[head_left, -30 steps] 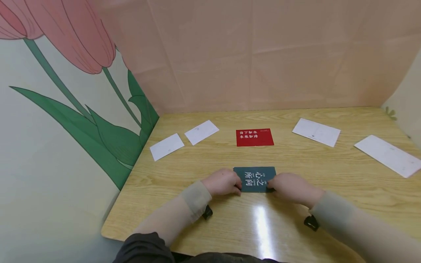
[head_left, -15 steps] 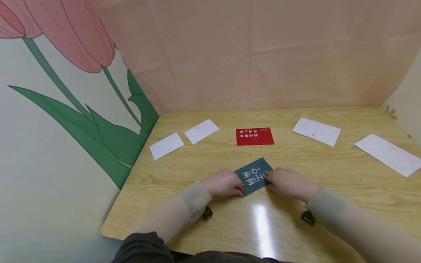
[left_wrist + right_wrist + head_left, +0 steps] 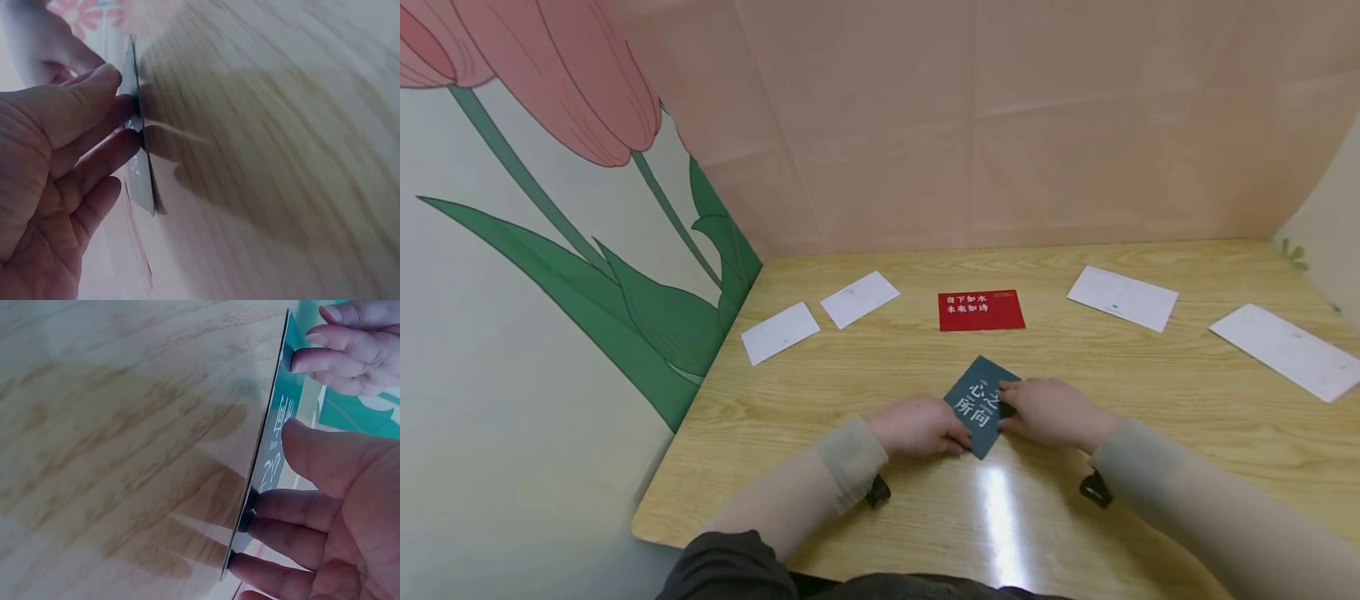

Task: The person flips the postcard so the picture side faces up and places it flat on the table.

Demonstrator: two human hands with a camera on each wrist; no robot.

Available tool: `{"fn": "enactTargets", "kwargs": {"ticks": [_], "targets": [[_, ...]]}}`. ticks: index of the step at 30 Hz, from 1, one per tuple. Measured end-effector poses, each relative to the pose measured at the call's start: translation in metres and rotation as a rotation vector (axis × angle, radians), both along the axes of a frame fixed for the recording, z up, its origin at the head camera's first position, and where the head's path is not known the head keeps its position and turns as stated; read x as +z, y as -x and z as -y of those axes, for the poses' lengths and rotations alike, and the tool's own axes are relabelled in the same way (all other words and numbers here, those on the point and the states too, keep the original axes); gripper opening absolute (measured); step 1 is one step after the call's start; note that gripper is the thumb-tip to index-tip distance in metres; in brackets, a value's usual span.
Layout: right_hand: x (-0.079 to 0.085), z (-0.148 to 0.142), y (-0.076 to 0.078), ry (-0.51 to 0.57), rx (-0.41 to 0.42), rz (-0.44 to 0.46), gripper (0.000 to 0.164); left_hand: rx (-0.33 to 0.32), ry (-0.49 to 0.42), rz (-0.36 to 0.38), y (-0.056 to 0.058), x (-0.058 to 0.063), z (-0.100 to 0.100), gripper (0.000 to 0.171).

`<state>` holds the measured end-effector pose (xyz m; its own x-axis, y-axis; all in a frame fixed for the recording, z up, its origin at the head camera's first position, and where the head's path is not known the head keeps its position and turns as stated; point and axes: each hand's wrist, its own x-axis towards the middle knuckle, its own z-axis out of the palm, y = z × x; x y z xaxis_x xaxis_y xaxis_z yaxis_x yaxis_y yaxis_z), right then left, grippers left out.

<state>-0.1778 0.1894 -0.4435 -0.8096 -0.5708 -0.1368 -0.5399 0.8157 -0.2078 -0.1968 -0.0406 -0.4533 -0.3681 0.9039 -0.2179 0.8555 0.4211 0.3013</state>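
A dark teal card [image 3: 976, 400] with white printed characters lies slanted at the middle front of the wooden table. My left hand [image 3: 922, 427] touches its near left side, and my right hand [image 3: 1049, 410] has its fingertips at the right side. From the left wrist view, the card [image 3: 140, 165] appears nearly edge-on, with slightly bent fingers [image 3: 106, 156] reaching its edge. Fairly straight fingers [image 3: 290, 515] meet the card [image 3: 275, 434] in the right wrist view, and the thumb overlaps its printed face. Behind it lies a red card [image 3: 981, 311] with white characters.
Two white cards [image 3: 781, 333] [image 3: 860, 300] lie at the table's left. On the right are another white card [image 3: 1122, 298] and a larger white one [image 3: 1288, 352] near the view's edge. A pinkish cloth [image 3: 970, 150] hangs behind the table [image 3: 850, 367]; a tulip-painted wall [image 3: 550, 417] flanks the left.
The teal card has turned clockwise from lying square to a steep slant. My right hand has shifted slightly left, and my left hand slightly right and nearer. The other cards keep their places.
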Motion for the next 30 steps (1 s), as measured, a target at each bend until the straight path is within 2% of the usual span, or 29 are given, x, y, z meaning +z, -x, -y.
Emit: {"fn": "enactTargets", "kwargs": {"ticks": [4,6,11,13,17,21,25,30], "targets": [[-0.001,0.002,0.003,-0.022,-0.001,0.026,0.052,0.022,0.005,0.037,-0.002,0.002,-0.002,0.028],[-0.001,0.003,0.004,-0.031,0.004,0.032,0.056,0.047,0.002,0.011,-0.003,0.003,-0.002,0.029],[-0.003,0.007,0.007,-0.035,0.039,0.019,0.062,0.191,0.031,-0.078,0.000,0.001,0.004,0.040],[-0.003,0.010,0.009,-0.030,0.061,0.014,0.061,0.246,0.057,-0.087,0.002,0.000,0.007,0.046],[-0.004,0.016,0.013,-0.024,0.086,0.020,0.060,0.302,0.113,-0.104,0.005,-0.001,0.011,0.053],[-0.005,0.020,0.016,-0.023,0.090,0.030,0.061,0.332,0.141,-0.127,0.005,-0.003,0.013,0.054],[-0.004,0.016,0.020,-0.008,0.078,0.030,0.064,0.370,0.136,-0.127,0.007,-0.006,0.016,0.053],[-0.002,-0.001,0.028,0.021,0.003,0.012,0.067,0.431,0.141,-0.124,0.014,-0.010,0.026,0.053]]}}
